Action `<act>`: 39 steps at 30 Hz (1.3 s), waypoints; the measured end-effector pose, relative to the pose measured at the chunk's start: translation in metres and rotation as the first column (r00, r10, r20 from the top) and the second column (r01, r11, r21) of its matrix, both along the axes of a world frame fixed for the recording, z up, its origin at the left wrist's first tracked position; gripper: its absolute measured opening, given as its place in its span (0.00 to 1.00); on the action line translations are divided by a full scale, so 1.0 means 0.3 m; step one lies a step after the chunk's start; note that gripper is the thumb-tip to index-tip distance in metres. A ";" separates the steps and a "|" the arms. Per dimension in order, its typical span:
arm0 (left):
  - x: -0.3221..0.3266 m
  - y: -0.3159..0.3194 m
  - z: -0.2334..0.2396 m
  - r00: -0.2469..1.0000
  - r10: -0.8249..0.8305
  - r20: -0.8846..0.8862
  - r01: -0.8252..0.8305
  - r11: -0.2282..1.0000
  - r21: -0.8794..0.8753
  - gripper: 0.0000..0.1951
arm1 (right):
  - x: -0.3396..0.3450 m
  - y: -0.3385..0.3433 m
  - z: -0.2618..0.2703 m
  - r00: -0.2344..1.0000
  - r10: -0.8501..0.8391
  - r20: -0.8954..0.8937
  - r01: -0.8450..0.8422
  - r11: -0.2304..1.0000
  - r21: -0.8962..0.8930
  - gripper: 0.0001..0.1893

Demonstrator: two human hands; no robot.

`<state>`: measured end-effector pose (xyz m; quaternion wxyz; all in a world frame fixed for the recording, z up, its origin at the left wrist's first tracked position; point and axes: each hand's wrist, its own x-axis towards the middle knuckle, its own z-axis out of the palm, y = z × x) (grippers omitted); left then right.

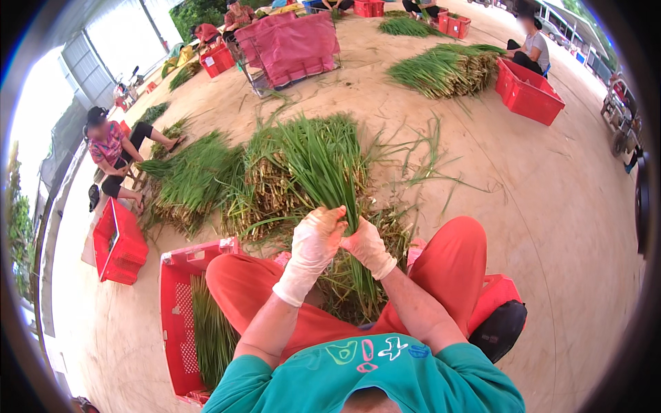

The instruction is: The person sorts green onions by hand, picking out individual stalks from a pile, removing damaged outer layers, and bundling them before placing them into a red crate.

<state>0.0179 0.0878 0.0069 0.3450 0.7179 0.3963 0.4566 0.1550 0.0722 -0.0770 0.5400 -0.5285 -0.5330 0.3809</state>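
Observation:
In front of my body I hold a bunch of long flat green leaves [330, 180], which look like garlic chives. My right hand [369, 245], in a thin whitish glove, is wrapped around the bunch at its middle. Leaf tips fan out away from me, and the lower part hangs down between my knees. My left hand [316, 235], gloved too, curls its fingers against the bunch's left side; what lies between those fingers is hidden. Loose leaves and stalk waste [341, 294] lie on the floor beneath the hands.
Just beyond sits a large stack of chives [304, 160], with another pile [193, 180] to its left. A red plastic crate [173, 310] holding long greens stands by my left knee. A black bag [498, 330] is at my right. Seated people [534, 46] work beside other crates and piles.

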 end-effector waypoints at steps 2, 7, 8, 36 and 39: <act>-0.009 0.003 0.044 0.797 0.220 -0.562 0.143 0.836 0.529 0.10 | -0.002 -0.026 0.075 0.980 -0.042 0.194 0.046 0.999 -0.017 0.22; -0.004 -0.004 0.017 0.973 -0.003 -0.232 0.021 0.997 0.072 0.06 | 0.020 -0.002 0.005 0.990 -0.044 0.138 0.062 0.990 -0.130 0.20; -0.006 -0.013 0.025 0.996 -0.014 -0.086 0.002 0.991 -0.136 0.05 | 0.024 -0.004 0.021 0.995 -0.042 0.088 0.054 0.989 -0.140 0.20; 0.148 -0.003 0.015 0.795 0.222 0.565 0.172 0.810 -0.561 0.21 | -0.029 -0.021 -0.015 0.839 0.235 -0.491 -0.228 0.971 0.075 0.30; 0.155 -0.011 0.029 0.772 0.012 0.635 0.345 0.832 -0.435 0.46 | 0.047 0.032 -0.066 0.901 0.287 -0.325 -0.294 0.955 0.027 0.24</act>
